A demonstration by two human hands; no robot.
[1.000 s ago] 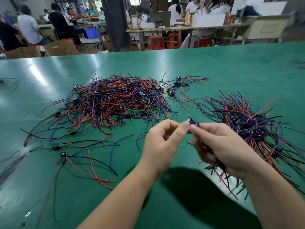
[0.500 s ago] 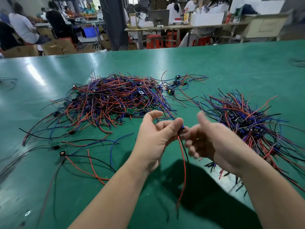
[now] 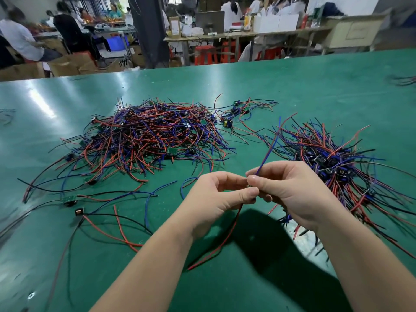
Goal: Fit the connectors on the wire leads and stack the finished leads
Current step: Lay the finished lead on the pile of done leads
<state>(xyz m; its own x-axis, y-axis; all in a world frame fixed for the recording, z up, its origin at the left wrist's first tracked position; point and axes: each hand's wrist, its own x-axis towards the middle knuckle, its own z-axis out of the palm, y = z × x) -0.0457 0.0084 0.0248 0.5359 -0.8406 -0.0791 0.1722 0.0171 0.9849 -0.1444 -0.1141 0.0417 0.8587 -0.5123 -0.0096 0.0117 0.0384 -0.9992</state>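
Now blue wire (image 3: 269, 146) pokes up from your right hand (image 3: 292, 190), thumb back down pinching it. Your left hand (image 3: 216, 199) pinches red/black tails (image 3: 221, 242) dangling toward table (image 3: 315, 86). Can't see connector, buried between fingertips.

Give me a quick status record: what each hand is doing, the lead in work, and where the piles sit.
left hand: pinches the held lead where the two hands meet
right hand: pinches the same lead
held lead: off the table; blue strand rises above the hands, red and black strands hang below the left hand
large pile: centre-left, beyond the hands
smaller pile: right side, beyond the right hand
loose leads: front left, spread apart
fit state: hidden by the hands; cannot tell
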